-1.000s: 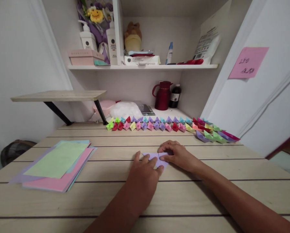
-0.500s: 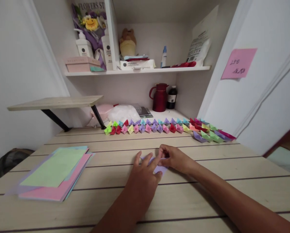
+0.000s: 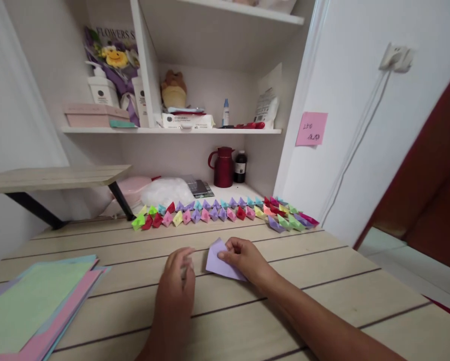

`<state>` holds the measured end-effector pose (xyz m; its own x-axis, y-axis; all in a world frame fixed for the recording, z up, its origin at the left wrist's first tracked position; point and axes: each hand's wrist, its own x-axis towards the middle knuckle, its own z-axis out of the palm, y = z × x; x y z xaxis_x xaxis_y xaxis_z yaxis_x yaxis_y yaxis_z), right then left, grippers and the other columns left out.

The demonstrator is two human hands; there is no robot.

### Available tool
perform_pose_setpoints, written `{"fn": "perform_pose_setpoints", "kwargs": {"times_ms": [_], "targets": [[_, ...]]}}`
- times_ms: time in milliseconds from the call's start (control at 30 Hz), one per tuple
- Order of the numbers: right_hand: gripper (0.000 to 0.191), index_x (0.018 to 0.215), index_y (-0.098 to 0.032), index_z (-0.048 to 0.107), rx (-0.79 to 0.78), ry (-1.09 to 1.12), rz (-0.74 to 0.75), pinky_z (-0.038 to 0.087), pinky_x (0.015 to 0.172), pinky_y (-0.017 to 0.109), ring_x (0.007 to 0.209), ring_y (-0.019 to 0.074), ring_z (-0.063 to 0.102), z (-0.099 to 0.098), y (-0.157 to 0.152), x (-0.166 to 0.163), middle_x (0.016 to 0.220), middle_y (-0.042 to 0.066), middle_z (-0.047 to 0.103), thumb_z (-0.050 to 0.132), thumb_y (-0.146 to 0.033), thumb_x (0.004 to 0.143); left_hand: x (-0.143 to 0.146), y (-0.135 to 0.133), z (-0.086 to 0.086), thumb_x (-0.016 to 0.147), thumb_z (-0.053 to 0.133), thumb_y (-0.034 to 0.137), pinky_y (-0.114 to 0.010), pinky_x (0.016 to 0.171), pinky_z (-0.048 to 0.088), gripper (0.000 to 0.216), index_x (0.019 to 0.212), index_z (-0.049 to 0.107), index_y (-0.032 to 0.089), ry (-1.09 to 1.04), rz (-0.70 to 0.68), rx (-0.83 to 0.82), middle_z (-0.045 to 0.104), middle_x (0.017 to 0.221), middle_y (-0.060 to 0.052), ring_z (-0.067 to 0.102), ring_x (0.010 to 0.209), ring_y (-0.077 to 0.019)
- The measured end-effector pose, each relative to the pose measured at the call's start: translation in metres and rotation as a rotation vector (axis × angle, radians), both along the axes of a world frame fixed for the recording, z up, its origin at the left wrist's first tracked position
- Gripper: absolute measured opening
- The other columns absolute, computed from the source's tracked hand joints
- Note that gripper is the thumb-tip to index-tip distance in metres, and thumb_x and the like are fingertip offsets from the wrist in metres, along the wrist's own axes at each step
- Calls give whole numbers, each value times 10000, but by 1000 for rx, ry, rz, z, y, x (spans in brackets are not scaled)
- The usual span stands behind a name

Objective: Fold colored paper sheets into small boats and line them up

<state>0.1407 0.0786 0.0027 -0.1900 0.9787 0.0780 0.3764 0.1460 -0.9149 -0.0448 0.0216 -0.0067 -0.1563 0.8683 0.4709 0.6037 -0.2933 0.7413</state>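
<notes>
A small lilac sheet of paper (image 3: pixel 220 263) is pinched at its right side between the thumb and fingers of my right hand (image 3: pixel 243 255). The sheet is tilted up off the table, and its upper edge looks bent. To the left, apart from the sheet, my left hand (image 3: pixel 177 281) hovers with fingers loosely curved and a gap between thumb and fingers. It is a little blurred and holds nothing that I can see. Behind both hands stand rows of small folded paper boats (image 3: pixel 213 214) in many colours, with larger ones at the right end.
A stack of coloured paper sheets (image 3: pixel 32 301), light green on top, lies at the table's left. A small raised shelf (image 3: pixel 55 175) on black legs stands behind it. A red jug (image 3: pixel 223 168) and a dark bottle (image 3: pixel 240 167) stand at the back, beneath a loaded cupboard shelf (image 3: pixel 172 131).
My left hand has come off the lilac paper and moved left. My right hand has lifted the paper, which now shows more fully. The view has swung to the right.
</notes>
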Motion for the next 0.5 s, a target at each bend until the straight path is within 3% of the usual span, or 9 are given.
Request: {"fn": "perform_pose_setpoints", "kwargs": {"times_ms": [67, 167, 500], "targets": [[324, 669, -210, 443, 11, 143, -6, 295, 482, 221, 511, 100, 392, 1, -4, -1, 579, -56, 427, 648, -456, 720, -4, 5, 1, 848, 486, 398, -414, 801, 523, 356, 1110, 555, 168, -259, 50, -113, 660, 1082, -116, 662, 906, -246], [340, 680, -211, 445, 41, 269, -13, 270, 480, 226, 512, 101, 361, 2, -11, -4, 574, -61, 391, 669, -465, 708, -6, 6, 5, 822, 514, 483, -387, 821, 507, 406, 1033, 571, 141, -484, 7, -184, 678, 964, -109, 666, 892, -244], [242, 715, -204, 497, 371, 66, -56, 370, 692, 283, 709, 164, 486, 7, -27, -12, 711, -22, 490, 600, -399, 815, 9, 4, 0, 724, 694, 491, -308, 753, 489, 434, 958, 654, 128, -800, -364, -229, 716, 880, -110, 653, 790, -205]]}}
